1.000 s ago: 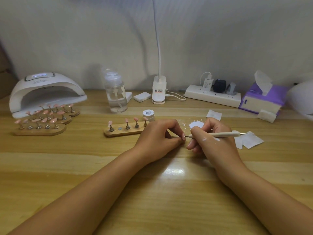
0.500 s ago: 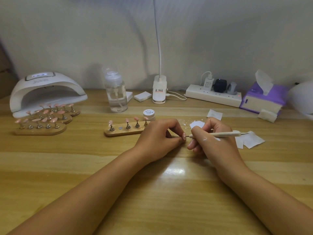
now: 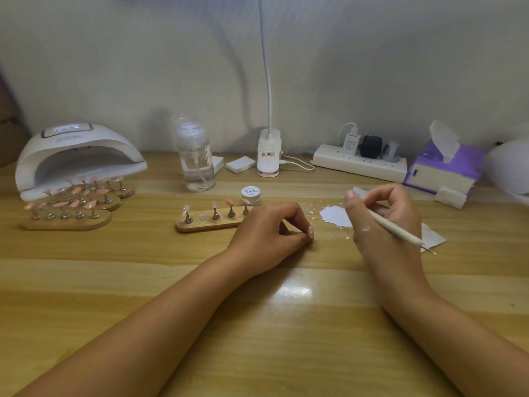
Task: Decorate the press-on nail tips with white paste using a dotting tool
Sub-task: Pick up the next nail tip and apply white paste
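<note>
Looks like a paste reload: right hand (image 3: 383, 222) is gripping the dotting tool (image 3: 398, 229) beside the white paste (image 3: 334, 215), left hand (image 3: 266, 233) is curling apart on the table, contents hidden, nail tips (image 3: 230, 202) are waiting on the holder (image 3: 200, 226), so next is calling for a small dab.

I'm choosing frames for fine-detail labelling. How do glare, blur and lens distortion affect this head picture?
Head view: a glare patch shines on the table mid-frame; the right hand and dotting tool look slightly blurred, the left hand crisper; the nail tip it pinches is too small to resolve; the wide lens bows the table's far edge; the pump bottle throws a shadow on the wall.
</note>
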A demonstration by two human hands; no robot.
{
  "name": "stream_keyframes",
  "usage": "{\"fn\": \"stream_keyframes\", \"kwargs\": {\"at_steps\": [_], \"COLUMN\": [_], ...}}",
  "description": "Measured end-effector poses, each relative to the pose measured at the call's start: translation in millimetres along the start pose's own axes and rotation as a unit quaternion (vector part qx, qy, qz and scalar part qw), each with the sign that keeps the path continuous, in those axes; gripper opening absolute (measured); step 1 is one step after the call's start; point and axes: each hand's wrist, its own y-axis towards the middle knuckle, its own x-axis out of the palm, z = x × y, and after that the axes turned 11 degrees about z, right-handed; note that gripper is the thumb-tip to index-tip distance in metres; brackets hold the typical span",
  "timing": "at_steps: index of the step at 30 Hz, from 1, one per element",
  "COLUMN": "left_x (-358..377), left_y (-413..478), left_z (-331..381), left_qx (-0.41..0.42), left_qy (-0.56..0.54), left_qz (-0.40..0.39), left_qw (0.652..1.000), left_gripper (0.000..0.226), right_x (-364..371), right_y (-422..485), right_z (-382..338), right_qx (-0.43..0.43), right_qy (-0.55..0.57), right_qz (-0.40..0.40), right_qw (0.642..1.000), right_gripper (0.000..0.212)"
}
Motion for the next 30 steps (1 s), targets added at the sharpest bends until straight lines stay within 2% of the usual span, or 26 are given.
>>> {"fn": "stream_keyframes", "kwargs": {"at_steps": [3,7,14,17,20,23,25,30], "left_x": [0,1,1,1,1,1,1,1], "left_y": [0,0,0,0,0,0,1,1], "left_z": [0,-1,0,0,0,0,0,0], "left_qx": [0.003,-0.002,0.0,-0.005,-0.006,-0.001,0.001,0.007], "left_qy": [-0.001,-0.001,0.003,0.0,0.003,0.005,0.005,0.005], "left_qz": [0.002,0.002,0.003,0.002,0.0,0.002,0.002,0.006], "left_qw": [1.0,1.0,1.0,1.0,1.0,1.0,1.0,1.0], "left_gripper": [0.026,0.024,0.026,0.022,0.022,0.024,0.026,0.029], "right_x": [-5,-7,-6,-5,-4,1,4,6], "right_y": [9,21,18,14,6,-1,-4,-5], "right_z": [2,13,18,12,-1,-5,-4,-2], "right_qx": [-0.016,0.075,0.031,-0.006,-0.036,0.052,0.109,0.119], "right_qy": [-0.035,-0.072,-0.13,-0.087,-0.02,0.05,0.052,0.041], "right_qz": [0.002,-0.01,-0.043,-0.01,-0.034,-0.072,-0.083,-0.079], "right_qw": [0.999,0.995,0.99,0.996,0.999,0.995,0.989,0.989], "right_gripper": [0.017,0.01,0.021,0.016,0.01,0.015,0.018,0.021]}}
